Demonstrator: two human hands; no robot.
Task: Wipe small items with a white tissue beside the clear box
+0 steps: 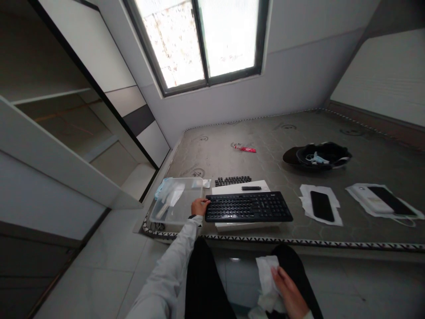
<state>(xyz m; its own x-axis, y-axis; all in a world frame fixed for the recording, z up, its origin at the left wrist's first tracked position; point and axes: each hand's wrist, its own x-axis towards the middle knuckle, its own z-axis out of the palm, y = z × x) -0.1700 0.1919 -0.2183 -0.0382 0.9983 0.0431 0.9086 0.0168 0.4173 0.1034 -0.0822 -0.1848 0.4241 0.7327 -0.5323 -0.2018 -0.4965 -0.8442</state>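
Observation:
A black keyboard [249,207] with a number pad lies across a white box [226,190] near the mattress's front edge. My left hand [199,207] pinches the keyboard's left end, thumb and fingers at its upper corner. Lower down, over my right knee, my right hand [289,290] holds a white tissue [265,269]. More crumpled white pieces [270,302] show beneath that hand. Behind the keyboard are several loose black keycaps [233,180], and a slim black bar [251,188] rests on the white box.
Left of the keyboard stands a clear plastic bin [192,195] with pale items inside. To the right lie a phone [322,206] on tissue, another dark device [393,200] beside a white block, and a black cap [299,157]. A red packet [246,149] lies farther back.

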